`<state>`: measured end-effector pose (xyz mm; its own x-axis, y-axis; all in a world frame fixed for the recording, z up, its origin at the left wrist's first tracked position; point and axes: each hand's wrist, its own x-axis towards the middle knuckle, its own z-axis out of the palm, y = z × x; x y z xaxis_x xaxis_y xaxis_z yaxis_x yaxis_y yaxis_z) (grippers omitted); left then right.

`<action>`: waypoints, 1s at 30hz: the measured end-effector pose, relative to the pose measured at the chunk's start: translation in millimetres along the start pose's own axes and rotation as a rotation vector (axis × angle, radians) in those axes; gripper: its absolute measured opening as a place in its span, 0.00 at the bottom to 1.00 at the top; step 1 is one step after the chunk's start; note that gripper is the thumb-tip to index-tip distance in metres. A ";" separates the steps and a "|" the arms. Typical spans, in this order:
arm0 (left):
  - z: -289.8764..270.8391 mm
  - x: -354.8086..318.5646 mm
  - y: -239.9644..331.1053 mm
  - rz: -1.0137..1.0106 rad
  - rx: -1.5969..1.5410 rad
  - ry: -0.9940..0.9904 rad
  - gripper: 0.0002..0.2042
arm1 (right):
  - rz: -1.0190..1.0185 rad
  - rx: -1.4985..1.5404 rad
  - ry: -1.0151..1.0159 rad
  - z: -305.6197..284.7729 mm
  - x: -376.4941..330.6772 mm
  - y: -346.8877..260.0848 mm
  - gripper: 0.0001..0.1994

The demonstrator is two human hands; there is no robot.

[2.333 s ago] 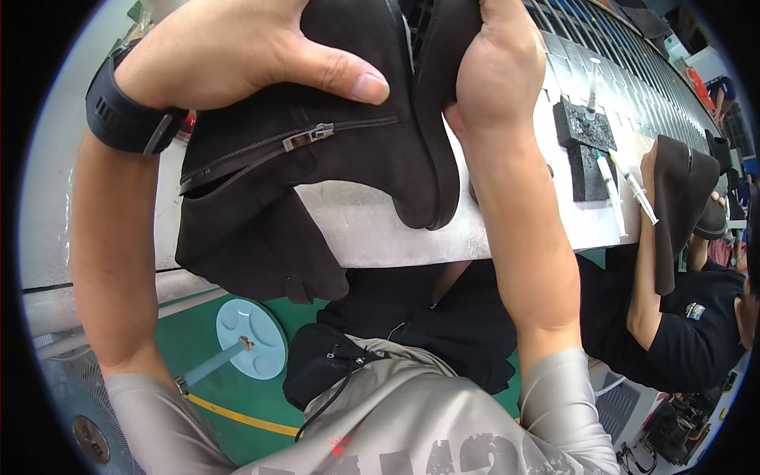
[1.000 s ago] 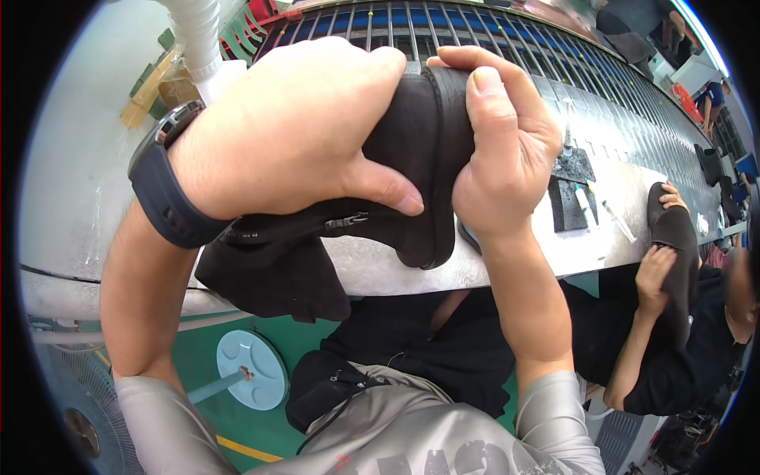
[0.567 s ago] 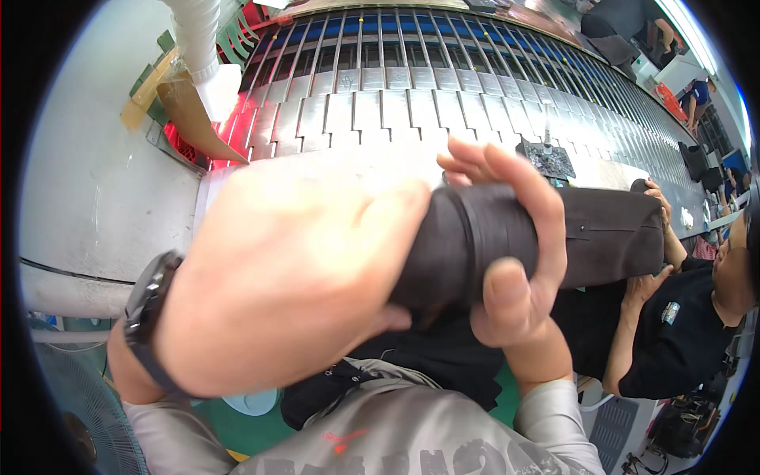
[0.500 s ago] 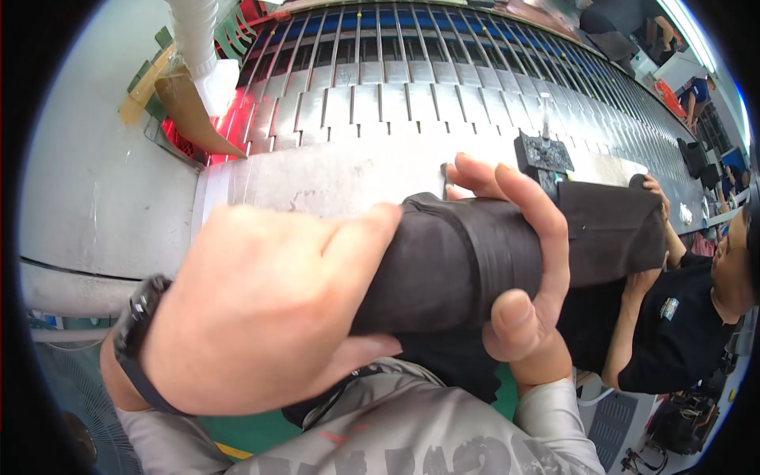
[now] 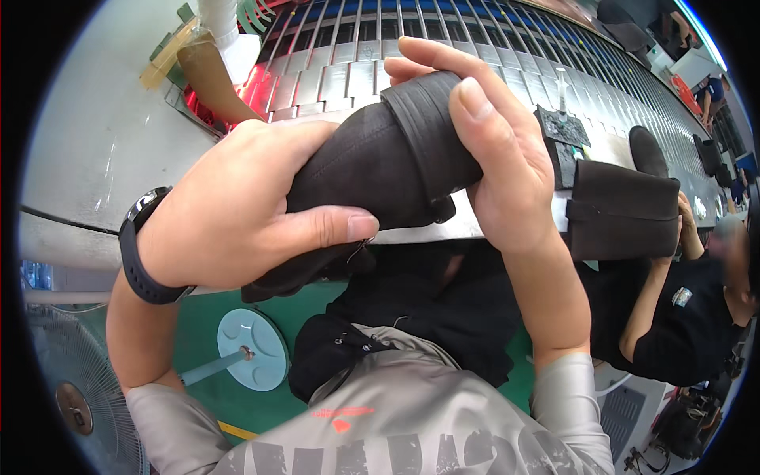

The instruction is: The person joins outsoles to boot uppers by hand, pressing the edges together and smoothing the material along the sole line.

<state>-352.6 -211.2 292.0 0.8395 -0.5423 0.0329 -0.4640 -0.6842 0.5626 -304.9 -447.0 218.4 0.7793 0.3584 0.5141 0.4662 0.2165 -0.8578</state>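
Note:
A dark brown boot (image 5: 364, 166) is held up in front of me, tilted with its right end higher. A wide strap-like band runs around it near that end. My left hand (image 5: 229, 198), with a black watch on the wrist, is closed around its left part, thumb on the near side. My right hand (image 5: 507, 150) cups the banded end, thumb pressed on top and fingers behind. Loose dark material hangs below my left hand. Part of the boot is hidden by both hands.
A slatted metal conveyor (image 5: 348, 59) runs along the far side. A black block fixture (image 5: 560, 127) stands right of my hands. A co-worker (image 5: 681, 317) at the right handles another dark boot (image 5: 621, 210). A fan (image 5: 75, 404) stands at lower left, near a round light-blue base (image 5: 252, 348).
Both hands have lifted the boot up and away from my body, and its right end has tilted upward. My right thumb now lies on top of the band. The co-worker's boot has turned.

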 end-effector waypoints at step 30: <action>13.6 -15.7 6.2 -0.152 -0.184 0.086 0.35 | -0.716 -0.751 0.164 14.2 -42.5 26.5 0.23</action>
<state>-372.5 -213.6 283.8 0.9202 -0.3914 0.0023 -0.2782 -0.6500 0.7072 -331.5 -443.5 173.9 0.2397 0.2298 0.9433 0.9368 -0.3099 -0.1626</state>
